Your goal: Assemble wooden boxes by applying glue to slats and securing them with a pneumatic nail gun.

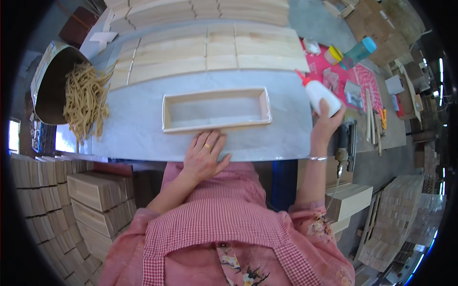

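On the table before me lies a long rectangular wooden frame [217, 127]; the tabletop shows through its middle. My left hand [205, 155] rests on the tabletop, its fingers stretched toward the frame's near side, fingertips at or against the wood. A ring is on one finger. To the right, my right hand [329, 121] is wrapped round a white squeeze bottle [320, 95] with a red nozzle. The bottle is tilted, its tip pointing up and left, away from the frame. What is inside the bottle cannot be made out.
Flat pale wooden panels [183, 50] lie in rows beyond the frame. At the left, a tipped drum [50, 81] spills tan rubber-band-like strips [88, 95]. A teal bottle [359, 52] and yellow tape roll [334, 55] stand at the right. A power tool [341, 155] hangs beside the table's right edge.
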Available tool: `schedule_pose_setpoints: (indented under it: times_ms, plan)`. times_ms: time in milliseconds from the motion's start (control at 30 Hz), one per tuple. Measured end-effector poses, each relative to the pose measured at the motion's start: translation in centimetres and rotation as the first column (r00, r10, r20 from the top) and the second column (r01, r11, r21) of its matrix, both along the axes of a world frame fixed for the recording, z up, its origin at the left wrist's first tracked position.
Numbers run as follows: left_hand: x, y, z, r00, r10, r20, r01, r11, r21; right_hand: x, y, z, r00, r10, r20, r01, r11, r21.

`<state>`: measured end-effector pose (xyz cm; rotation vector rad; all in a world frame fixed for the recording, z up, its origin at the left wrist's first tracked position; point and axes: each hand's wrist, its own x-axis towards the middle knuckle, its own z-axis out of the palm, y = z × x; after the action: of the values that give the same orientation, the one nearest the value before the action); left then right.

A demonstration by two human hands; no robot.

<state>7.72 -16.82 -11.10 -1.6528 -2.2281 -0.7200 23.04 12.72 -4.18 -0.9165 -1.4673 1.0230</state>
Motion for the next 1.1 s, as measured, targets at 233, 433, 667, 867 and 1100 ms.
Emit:
schedule_pose_setpoints:
  times_ms: [233, 433, 667, 867, 1100]
  plan:
    - [-0.1, 0.0, 0.4, 0.999, 0.026, -0.026, -0.027, 0.998, -0.058, 1.4, -4.1, 2.2, 0.932, 0.362, 0.02, -0.355, 0.923, -0.145]
    - [-0.1, -0.1, -0.1, 0.998, 0.027, -0.054, -0.03, 0.998, -0.056, 1.2, -7.3, 0.9, 0.88, 0.424, 0.214, -0.419, 0.905, -0.072]
    - [0.0, -0.4, -0.3, 0.998, 0.03, -0.054, -0.032, 0.999, -0.041, 1.2, -8.2, 2.0, 0.857, 0.427, 0.289, -0.421, 0.903, -0.088]
    - [0.0, -0.3, 0.1, 0.999, 0.026, -0.041, -0.028, 0.999, -0.044, 3.0, -6.8, 2.8, 0.858, 0.342, 0.384, -0.387, 0.921, 0.044]
    - [0.0, -0.1, 0.2, 1.0, 0.011, 0.004, -0.011, 1.0, -0.026, 4.3, -4.1, 2.3, 0.949, 0.178, 0.262, -0.192, 0.981, 0.029]
